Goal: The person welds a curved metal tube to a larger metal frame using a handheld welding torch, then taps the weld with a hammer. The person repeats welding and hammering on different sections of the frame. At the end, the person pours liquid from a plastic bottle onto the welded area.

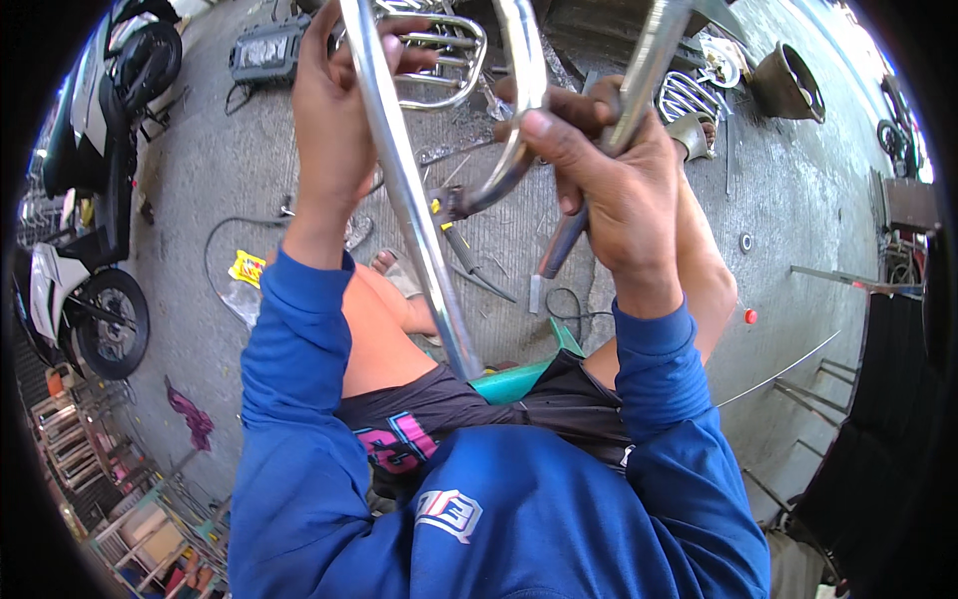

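Observation:
Bent, shiny metal tubing is raised in front of me between both hands. Its straight tube (pixel 407 190) slants down toward my lap. My left hand (pixel 334 120) is closed behind the upper part of that tube, with its fingers partly hidden. My right hand (pixel 624 185) grips the tubing, thumb pressed near the curved tube (pixel 524 60), whose darkened end hooks down to the middle. A thicker tube (pixel 649 75) passes through the same hand and comes out below as a dark end (pixel 564 245). How the pieces join cannot be made out.
A grey machine case (pixel 269 50) lies far left, near motorcycles (pixel 110 319). A yellow-and-black handled tool (pixel 461 250) and cables lie between my feet. I sit on a green stool (pixel 514 381). Bent metal tubes (pixel 687 98) and a bucket (pixel 783 85) stand far right.

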A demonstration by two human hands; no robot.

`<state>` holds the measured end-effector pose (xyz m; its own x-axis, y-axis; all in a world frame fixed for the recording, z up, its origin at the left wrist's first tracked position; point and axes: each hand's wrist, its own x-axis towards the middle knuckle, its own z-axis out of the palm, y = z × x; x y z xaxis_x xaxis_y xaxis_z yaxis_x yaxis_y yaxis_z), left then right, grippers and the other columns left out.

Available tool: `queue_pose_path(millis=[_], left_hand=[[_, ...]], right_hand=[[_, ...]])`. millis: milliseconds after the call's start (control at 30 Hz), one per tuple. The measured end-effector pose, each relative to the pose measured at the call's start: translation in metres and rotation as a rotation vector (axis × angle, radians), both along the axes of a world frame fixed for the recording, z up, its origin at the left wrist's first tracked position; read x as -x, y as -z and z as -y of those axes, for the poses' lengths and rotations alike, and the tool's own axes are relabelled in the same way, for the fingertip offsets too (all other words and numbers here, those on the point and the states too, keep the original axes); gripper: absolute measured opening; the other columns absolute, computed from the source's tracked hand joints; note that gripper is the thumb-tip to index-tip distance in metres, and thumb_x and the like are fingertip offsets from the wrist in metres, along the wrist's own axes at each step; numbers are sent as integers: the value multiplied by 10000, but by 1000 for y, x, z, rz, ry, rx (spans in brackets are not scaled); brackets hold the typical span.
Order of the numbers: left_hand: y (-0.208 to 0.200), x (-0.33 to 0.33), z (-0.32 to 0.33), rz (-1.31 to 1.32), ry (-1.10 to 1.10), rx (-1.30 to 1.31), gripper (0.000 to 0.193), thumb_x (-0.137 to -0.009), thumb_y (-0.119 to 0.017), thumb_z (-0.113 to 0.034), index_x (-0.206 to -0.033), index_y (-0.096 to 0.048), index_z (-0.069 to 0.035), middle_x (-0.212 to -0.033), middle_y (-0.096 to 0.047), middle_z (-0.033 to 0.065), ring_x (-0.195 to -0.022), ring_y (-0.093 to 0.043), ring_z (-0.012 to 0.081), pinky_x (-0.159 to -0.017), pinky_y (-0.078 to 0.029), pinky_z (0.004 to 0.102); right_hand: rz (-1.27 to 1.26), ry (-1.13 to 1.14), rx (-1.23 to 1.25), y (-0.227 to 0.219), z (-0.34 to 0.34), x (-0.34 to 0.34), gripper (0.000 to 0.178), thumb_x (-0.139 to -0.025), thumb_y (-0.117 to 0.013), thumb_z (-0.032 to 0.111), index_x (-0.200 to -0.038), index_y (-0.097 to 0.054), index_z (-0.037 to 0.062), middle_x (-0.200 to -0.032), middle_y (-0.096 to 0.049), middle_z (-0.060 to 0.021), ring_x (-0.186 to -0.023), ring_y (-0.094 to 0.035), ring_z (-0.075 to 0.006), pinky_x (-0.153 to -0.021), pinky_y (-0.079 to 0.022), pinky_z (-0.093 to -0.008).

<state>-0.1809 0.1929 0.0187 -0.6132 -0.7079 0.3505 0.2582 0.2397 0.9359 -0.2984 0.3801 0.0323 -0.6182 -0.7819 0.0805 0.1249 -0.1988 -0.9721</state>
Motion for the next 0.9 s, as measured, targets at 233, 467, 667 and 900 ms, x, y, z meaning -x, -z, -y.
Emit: queue_pose_path(millis=[233, 467, 667, 900], left_hand=[[0, 6, -15, -296, 192, -754, 334, -1084, -368, -355, -1007, -527, -72, -719, -502, -1, -588, -477, 110, -551, -428, 265], [5, -18, 17, -253, 580, -1216, 279, -1077, -391, -141, -807, -375, -70, -659, -293, -10, -513, -317, 104, -520, -355, 259], [20, -16, 24, -210, 294, -1508, 341, -1078, -404, -191, -762, -395, -64, -649, -362, 11, -522, -354, 115, -515, -378, 262], [21, -18, 26, -203, 156, -1494, 339, -1081, -403, -212, -771, -385, -76, -652, -358, 10, -543, -373, 128, -536, -407, 277]], right_hand=[[-43, 20, -36, 10, -8, 6, 321, -871, -758, 47, -898, -442, 92, -1077, -710, -244, -684, -644, -127, -424, -399, -164], [196, -19, -118, 27, -12, 4, 273, -907, -754, 157, -919, -497, 64, -889, -712, -137, -569, -593, -72, -427, -419, -166], [400, -51, 83, 50, -5, 6, 255, -919, -730, 78, -945, -478, 48, -1005, -692, -125, -897, -652, -114, -758, -549, -246], [356, -54, -99, 70, -28, 18, 187, -952, -687, 95, -1018, -539, 1, -1046, -695, -132, -964, -661, -136, -839, -546, -260]])
